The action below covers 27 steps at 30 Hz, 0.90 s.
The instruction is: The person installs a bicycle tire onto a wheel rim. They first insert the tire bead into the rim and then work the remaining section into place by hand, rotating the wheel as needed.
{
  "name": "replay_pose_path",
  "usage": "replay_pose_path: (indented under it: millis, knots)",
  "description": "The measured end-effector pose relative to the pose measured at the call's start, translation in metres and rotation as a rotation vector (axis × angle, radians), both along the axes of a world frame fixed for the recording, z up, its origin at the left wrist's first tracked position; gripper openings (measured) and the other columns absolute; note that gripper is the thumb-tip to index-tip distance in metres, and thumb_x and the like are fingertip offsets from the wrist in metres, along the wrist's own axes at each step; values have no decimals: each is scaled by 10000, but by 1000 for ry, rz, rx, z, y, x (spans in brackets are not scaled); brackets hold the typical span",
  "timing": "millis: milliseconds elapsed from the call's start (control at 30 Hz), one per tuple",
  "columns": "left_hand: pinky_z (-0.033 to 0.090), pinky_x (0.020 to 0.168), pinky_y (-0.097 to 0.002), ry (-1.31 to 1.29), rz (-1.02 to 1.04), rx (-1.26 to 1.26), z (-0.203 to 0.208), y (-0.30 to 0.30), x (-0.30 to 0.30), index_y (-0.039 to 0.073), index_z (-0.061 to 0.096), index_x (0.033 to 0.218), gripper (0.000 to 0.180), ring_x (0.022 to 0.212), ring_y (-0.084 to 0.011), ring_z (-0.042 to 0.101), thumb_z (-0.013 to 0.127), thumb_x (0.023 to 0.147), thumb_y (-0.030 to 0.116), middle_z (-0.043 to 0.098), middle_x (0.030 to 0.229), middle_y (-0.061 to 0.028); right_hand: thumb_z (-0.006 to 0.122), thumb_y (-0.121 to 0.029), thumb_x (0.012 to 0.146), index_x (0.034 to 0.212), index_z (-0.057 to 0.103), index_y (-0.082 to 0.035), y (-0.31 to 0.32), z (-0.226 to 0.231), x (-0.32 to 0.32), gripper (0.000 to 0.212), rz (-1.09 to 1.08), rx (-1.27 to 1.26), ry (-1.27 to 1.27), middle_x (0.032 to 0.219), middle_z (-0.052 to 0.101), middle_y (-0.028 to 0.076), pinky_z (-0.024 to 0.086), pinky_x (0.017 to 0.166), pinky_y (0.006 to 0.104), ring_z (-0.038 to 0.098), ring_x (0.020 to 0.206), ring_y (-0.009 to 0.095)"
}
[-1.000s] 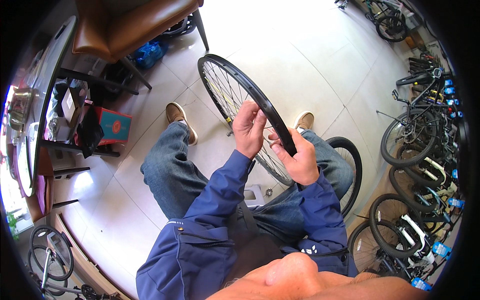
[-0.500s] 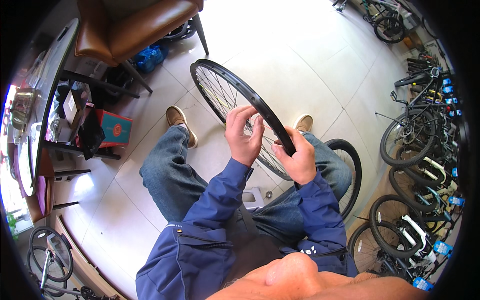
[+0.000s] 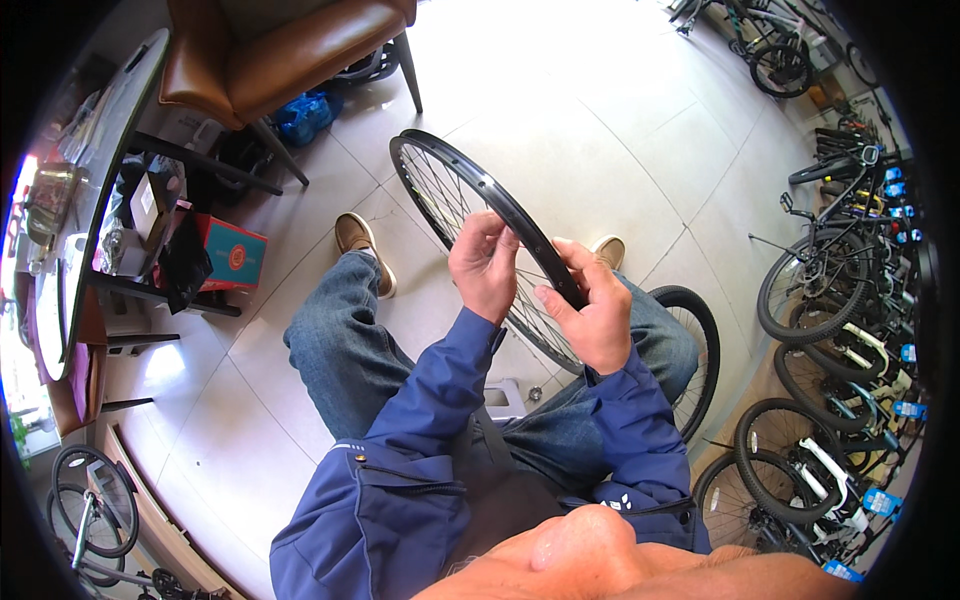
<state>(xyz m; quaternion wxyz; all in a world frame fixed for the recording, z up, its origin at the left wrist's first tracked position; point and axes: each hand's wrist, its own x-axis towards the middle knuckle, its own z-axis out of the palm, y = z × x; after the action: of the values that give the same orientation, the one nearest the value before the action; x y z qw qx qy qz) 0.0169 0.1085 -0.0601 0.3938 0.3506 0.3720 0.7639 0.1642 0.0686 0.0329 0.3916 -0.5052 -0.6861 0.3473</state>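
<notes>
A bare bicycle wheel (image 3: pixel 505 204) with a black rim and thin spokes, and no tyre on it, stands tilted between my knees. My right hand (image 3: pixel 600 318) wraps round the near right part of its rim, thumb on the inner side and fingers on the outer. My left hand (image 3: pixel 482 270) is beside the rim's inner face, among the spokes. Its thumb and fingertips are pinched together; whatever lies between them is too small or hidden to make out.
A tyred wheel (image 3: pixel 708 350) rests beside my right leg. On the floor between my legs are a grey-white frame-shaped object (image 3: pixel 507 398) and a small metal part (image 3: pixel 535 394). Bicycles (image 3: pixel 815 280) crowd the right side; a brown chair (image 3: pixel 290 60) and a table (image 3: pixel 100 190) stand left.
My left fingers have drawn closer together into a pinch. The wheel's far edge has shifted slightly down and right in the picture. My right hand keeps its hold on the rim.
</notes>
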Motion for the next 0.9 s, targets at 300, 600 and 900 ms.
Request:
replay_pose_path:
  millis: [300, 600, 900]
  knots:
    - [544, 793, -263, -31, -40, 10, 4, 14, -16, -17, 710, 1182, 105, 875, -101, 670, 719, 1111, 59, 711, 1009, -26, 895, -5, 907, 1548, 571, 15, -3, -21, 12, 718, 22, -83, 56, 1294, 750, 135, 614, 960, 300, 745, 1096, 158]
    - [526, 848, -272, 4, -139, -2, -2, 17, -22, -20, 706, 1186, 138, 956, -107, 656, 641, 1153, 98, 657, 1043, -19, 866, -53, 964, 1497, 613, 17, -4, -17, 13, 594, 25, -111, 38, 1182, 780, 104, 614, 932, 292, 754, 1053, 136]
    - [506, 832, -259, -94, -104, -16, 4, 15, -14, 19, 681, 1173, 84, 949, -83, 624, 644, 1149, 91, 625, 1004, 16, 863, -85, 974, 1433, 645, 38, -5, -17, 12, 523, 20, -96, -8, 1132, 791, 105, 621, 917, 305, 765, 1020, 144]
